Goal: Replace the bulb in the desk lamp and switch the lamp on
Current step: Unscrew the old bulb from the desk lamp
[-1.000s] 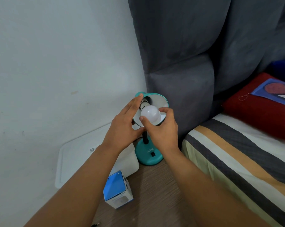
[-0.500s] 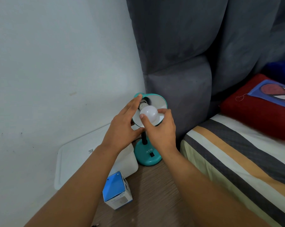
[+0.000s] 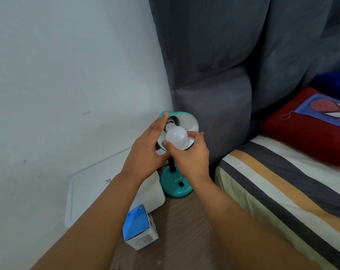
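Head view, left to right: at frame centre, left hand (image 3: 145, 152) lies flat-fingered against the lamp shade (image 3: 191, 121); right hand (image 3: 190, 154) pinches the light, fragile-looking bulb (image 3: 177, 136) in its socket, best gripped gently round the globe.

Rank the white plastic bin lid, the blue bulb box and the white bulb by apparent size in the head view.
1. White plastic bin lid, partly hidden.
2. Blue bulb box, nearer the camera.
3. White bulb.

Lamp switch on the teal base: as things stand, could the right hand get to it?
Probably yes. The black switch sits exposed on top of the lamp base, just below the right hand, with nothing over it. But that hand grips the bulb and would have to let go first.
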`<state>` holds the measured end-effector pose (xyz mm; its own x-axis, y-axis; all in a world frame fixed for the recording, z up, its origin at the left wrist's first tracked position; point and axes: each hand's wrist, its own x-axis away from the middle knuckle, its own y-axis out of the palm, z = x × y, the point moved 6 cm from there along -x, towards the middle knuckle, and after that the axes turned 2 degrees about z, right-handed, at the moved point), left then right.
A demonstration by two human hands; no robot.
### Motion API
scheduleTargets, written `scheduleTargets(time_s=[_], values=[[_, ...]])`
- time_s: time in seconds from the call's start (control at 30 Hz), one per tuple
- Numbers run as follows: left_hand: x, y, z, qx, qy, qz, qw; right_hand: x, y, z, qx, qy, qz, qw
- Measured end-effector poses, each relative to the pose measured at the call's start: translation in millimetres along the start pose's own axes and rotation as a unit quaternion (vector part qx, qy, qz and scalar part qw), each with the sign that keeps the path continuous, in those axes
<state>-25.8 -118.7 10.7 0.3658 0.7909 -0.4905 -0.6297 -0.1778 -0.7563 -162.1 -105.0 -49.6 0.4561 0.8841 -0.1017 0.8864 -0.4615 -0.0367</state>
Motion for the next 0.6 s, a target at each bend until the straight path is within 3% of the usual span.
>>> scheduleTargets(time_s=[0.27,0.43,0.6], values=[[1.6,-0.4,-0.6,0.016,0.001,0.003,1.0,2.5,2.4,-1.0,-0.014,-0.046,-0.004,0.999],[0.8,0.6,-2.1,0.005,0.001,-0.004,1.0,3.3,1.9,0.4,-0.034,0.008,-0.003,0.999],[0.5,0.7,-1.3,0.015,0.001,0.002,1.0,1.6,2.5,-2.3,-0.029,0.007,-0.007,1.0]])
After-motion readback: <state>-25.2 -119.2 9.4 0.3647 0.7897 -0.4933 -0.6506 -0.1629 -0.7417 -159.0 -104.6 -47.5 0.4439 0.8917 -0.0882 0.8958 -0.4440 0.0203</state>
